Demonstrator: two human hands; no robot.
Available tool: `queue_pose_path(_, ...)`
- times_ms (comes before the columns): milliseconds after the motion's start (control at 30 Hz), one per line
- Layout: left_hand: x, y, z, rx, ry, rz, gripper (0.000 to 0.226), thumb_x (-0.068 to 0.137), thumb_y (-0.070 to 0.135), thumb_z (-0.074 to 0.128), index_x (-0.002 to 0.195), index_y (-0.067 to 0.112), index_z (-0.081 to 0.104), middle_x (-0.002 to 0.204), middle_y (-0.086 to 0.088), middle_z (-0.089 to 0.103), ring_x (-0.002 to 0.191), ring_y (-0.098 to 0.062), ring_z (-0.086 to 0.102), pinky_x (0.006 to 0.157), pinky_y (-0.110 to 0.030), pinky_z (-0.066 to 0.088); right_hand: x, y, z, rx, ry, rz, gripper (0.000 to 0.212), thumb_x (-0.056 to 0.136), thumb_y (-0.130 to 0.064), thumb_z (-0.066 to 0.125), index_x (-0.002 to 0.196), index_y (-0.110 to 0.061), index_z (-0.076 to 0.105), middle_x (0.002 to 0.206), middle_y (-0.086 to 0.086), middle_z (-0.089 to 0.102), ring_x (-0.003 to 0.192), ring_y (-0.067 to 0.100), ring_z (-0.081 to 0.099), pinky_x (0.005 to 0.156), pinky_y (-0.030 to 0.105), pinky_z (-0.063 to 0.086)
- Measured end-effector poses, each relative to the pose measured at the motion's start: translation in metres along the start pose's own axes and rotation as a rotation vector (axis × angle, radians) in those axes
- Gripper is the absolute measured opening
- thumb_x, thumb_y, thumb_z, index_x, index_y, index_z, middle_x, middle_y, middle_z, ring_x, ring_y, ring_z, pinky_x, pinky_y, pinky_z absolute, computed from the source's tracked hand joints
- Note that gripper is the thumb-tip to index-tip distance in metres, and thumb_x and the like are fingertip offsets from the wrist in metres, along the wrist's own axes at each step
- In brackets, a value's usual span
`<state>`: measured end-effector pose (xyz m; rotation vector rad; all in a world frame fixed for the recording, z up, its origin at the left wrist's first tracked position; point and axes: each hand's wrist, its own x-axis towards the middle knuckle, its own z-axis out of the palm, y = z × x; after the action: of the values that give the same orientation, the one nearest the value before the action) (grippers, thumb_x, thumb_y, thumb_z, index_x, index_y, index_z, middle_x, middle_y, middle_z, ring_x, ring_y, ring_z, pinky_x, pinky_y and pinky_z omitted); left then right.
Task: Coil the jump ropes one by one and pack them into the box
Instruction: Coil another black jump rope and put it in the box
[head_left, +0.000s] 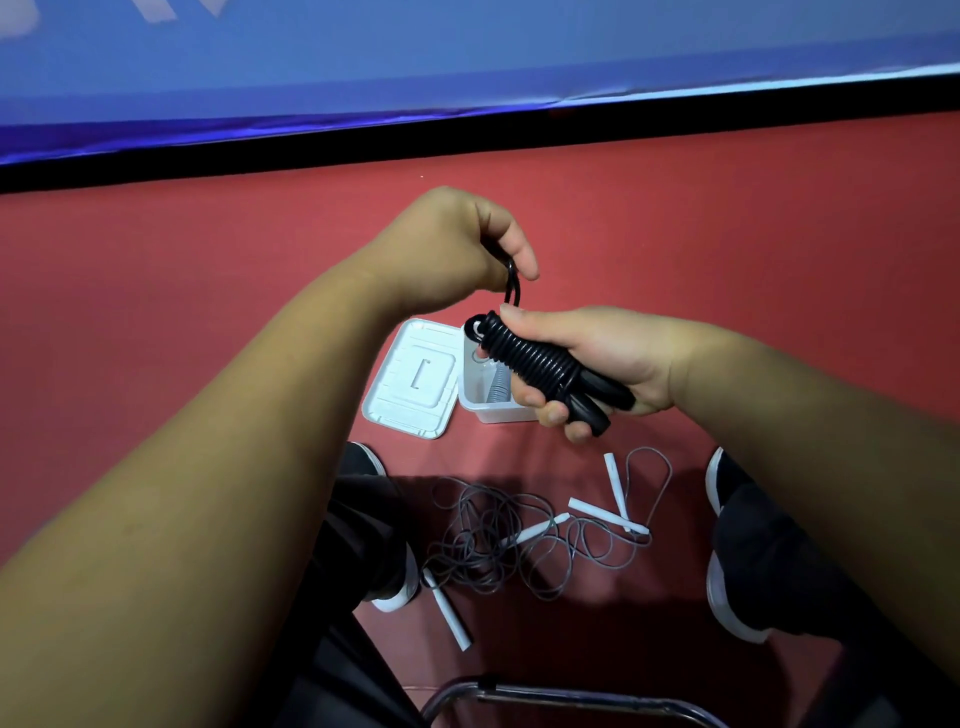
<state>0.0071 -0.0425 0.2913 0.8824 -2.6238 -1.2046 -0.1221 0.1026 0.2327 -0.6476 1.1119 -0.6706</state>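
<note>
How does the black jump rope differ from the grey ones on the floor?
The black jump rope is wound tight round its black handles; the grey ropes, with white handles, sprawl tangled. The black one is held up, right hand gripping the bundle, left hand pinching its end loop; the grey ones lie on the floor. Both are outside the box.

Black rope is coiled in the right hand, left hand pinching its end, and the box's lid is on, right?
No: the head view shows the lid off, lying beside the open box. The black rope is coiled in the right hand, the left hand pinching its end.
</note>
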Motion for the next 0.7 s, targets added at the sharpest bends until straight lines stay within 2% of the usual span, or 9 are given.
queue_pose_path(67, 0.001, -0.001, -0.002, 0.012, -0.01, -0.023, 0.032, 0.084, 0.001, 0.068, 0.086, 0.03, 0.081, 0.091, -0.006, 0.077, 0.079, -0.025, 0.069, 0.079, -0.036, 0.056, 0.004, 0.003, -0.001, 0.03, 0.138, -0.026, 0.054, 0.101, -0.064, 0.055, 0.124, -0.015, 0.056, 0.079, 0.009, 0.058, 0.06, 0.019, 0.055, 0.055, 0.03, 0.047)
queue_pose_path(100, 0.001, -0.001, -0.003, 0.013, -0.017, -0.036, 0.032, 0.084, 0.004, 0.065, 0.087, 0.031, 0.081, 0.094, -0.006, 0.077, 0.087, -0.034, 0.07, 0.085, -0.043, 0.058, 0.006, 0.004, -0.001, 0.044, 0.196, -0.049, 0.049, 0.102, -0.062, 0.057, 0.122, -0.017, 0.058, 0.081, 0.011, 0.06, 0.061, 0.021, 0.058, 0.055, 0.032, 0.05)
queue_pose_path(167, 0.001, -0.003, -0.005, -0.017, -0.017, -0.068, 0.03, 0.087, 0.006, 0.061, 0.09, 0.029, 0.081, 0.095, -0.003, 0.079, 0.099, -0.036, 0.071, 0.096, -0.049, 0.059, 0.009, 0.006, -0.002, 0.075, 0.3, -0.091, 0.044, 0.102, -0.057, 0.06, 0.122, -0.018, 0.062, 0.086, 0.014, 0.064, 0.063, 0.024, 0.062, 0.054, 0.037, 0.055)
queue_pose_path(233, 0.001, -0.006, -0.007, -0.055, -0.012, -0.085, 0.029, 0.09, 0.003, 0.059, 0.094, 0.023, 0.081, 0.095, -0.003, 0.079, 0.1, -0.028, 0.073, 0.099, -0.046, 0.058, 0.01, 0.005, -0.004, 0.128, 0.364, -0.109, 0.045, 0.103, -0.053, 0.061, 0.127, -0.015, 0.063, 0.091, 0.013, 0.069, 0.068, 0.025, 0.066, 0.053, 0.041, 0.061)
queue_pose_path(333, 0.0, -0.007, -0.004, -0.15, -0.019, -0.104, 0.016, 0.096, 0.004, 0.063, 0.1, 0.01, 0.078, 0.098, -0.012, 0.078, 0.101, -0.029, 0.075, 0.093, -0.043, 0.062, 0.012, 0.001, -0.007, 0.137, 0.424, -0.11, 0.041, 0.104, -0.053, 0.06, 0.125, -0.018, 0.061, 0.099, 0.009, 0.078, 0.079, 0.026, 0.076, 0.065, 0.047, 0.065)
queue_pose_path(433, -0.001, -0.007, 0.0, -0.221, -0.002, -0.111, 0.013, 0.099, 0.012, 0.07, 0.099, 0.001, 0.077, 0.093, -0.015, 0.079, 0.095, -0.028, 0.077, 0.088, -0.038, 0.064, 0.014, -0.001, -0.011, 0.146, 0.491, -0.112, 0.032, 0.104, -0.052, 0.061, 0.114, -0.022, 0.062, 0.099, 0.007, 0.073, 0.079, 0.021, 0.075, 0.078, 0.054, 0.065)
queue_pose_path(500, 0.001, -0.01, 0.003, -0.178, 0.08, -0.084, 0.007, 0.097, 0.003, 0.07, 0.099, 0.001, 0.077, 0.092, -0.016, 0.079, 0.088, -0.024, 0.078, 0.088, -0.035, 0.063, 0.014, -0.002, -0.012, 0.177, 0.499, -0.122, 0.032, 0.103, -0.052, 0.063, 0.11, -0.022, 0.064, 0.095, 0.006, 0.069, 0.076, 0.021, 0.069, 0.086, 0.059, 0.063)
queue_pose_path(633, 0.007, -0.011, 0.009, -0.255, 0.214, -0.104, 0.032, 0.093, -0.013, 0.066, 0.122, 0.0, 0.067, 0.118, -0.018, 0.071, 0.083, -0.017, 0.079, 0.074, -0.021, 0.061, 0.014, -0.006, -0.012, 0.28, 0.458, -0.129, 0.042, 0.101, -0.058, 0.062, 0.108, -0.016, 0.063, 0.084, 0.003, 0.067, 0.07, 0.019, 0.064, 0.075, 0.049, 0.061)
queue_pose_path(700, 0.009, -0.01, 0.011, -0.289, 0.207, -0.131, 0.037, 0.094, -0.015, 0.064, 0.128, -0.001, 0.065, 0.12, -0.017, 0.068, 0.082, -0.017, 0.079, 0.072, -0.019, 0.06, 0.015, -0.006, -0.014, 0.324, 0.445, -0.13, 0.046, 0.101, -0.061, 0.061, 0.105, -0.015, 0.062, 0.084, 0.002, 0.065, 0.07, 0.019, 0.062, 0.073, 0.045, 0.058)
